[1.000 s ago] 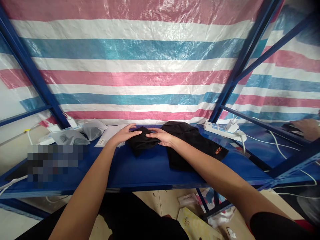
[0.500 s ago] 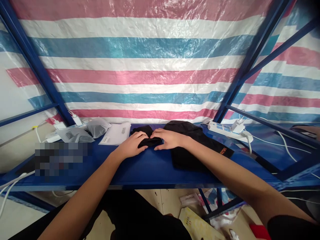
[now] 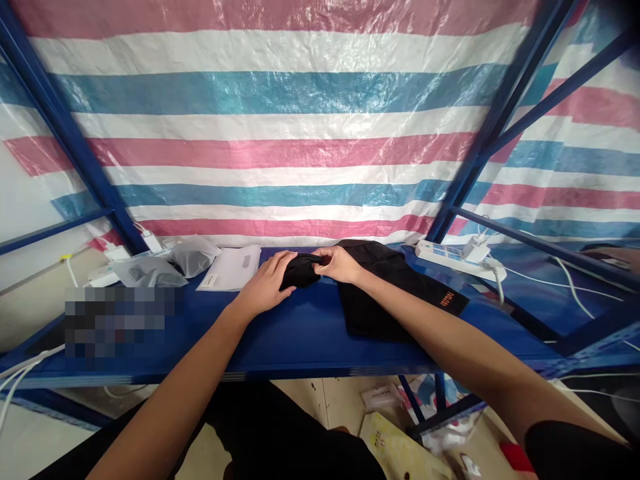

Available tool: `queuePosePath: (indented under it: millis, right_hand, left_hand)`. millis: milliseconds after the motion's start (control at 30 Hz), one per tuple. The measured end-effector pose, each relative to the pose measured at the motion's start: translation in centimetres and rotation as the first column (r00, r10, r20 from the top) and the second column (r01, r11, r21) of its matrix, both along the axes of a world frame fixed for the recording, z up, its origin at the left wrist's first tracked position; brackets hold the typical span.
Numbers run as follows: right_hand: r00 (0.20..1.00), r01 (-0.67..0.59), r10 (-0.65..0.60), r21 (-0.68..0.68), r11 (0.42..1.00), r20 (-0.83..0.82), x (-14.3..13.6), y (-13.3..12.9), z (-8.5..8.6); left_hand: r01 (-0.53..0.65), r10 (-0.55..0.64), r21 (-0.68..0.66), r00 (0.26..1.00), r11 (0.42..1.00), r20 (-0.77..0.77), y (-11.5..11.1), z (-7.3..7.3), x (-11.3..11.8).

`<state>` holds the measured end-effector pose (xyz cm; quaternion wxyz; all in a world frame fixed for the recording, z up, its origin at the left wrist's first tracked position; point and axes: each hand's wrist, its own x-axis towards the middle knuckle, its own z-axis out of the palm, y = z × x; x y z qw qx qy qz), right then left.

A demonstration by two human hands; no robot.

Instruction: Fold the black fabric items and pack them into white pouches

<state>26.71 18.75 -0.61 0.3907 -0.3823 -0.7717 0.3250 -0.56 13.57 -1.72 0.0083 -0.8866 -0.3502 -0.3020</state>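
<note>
A small bundle of black cloth (image 3: pixel 302 272) lies bunched between my two hands on the blue shelf. My left hand (image 3: pixel 267 283) wraps round its left side, fingers over the top and thumb at the near edge. With fingertips pinched together, my right hand (image 3: pixel 339 265) grips the bundle's upper right edge. Just right of it, a larger black cloth with orange lettering (image 3: pixel 385 300) is spread out, partly under my right forearm.
White packets (image 3: pixel 231 268) and clear plastic bags (image 3: pixel 150 269) lie at the left. A power strip (image 3: pixel 457 259) with plugs and cables sits at the right. Blue posts (image 3: pixel 470 170) rise on both sides before a striped sheet (image 3: pixel 280 153).
The black bundle has become more compact and rounded. My right hand has closed from a spread thumb and fingers into a pinch on its edge.
</note>
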Motion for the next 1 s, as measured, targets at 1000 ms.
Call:
queuePosePath:
  millis: [1000]
  right_hand:
    - [0.912, -0.216, -0.076, 0.627, 0.748, 0.404, 0.1, -3.2, -0.3]
  left_hand:
    - [-0.173, 0.177, 0.039, 0.968, 0.984, -0.176, -0.6, 0.6, 1.7]
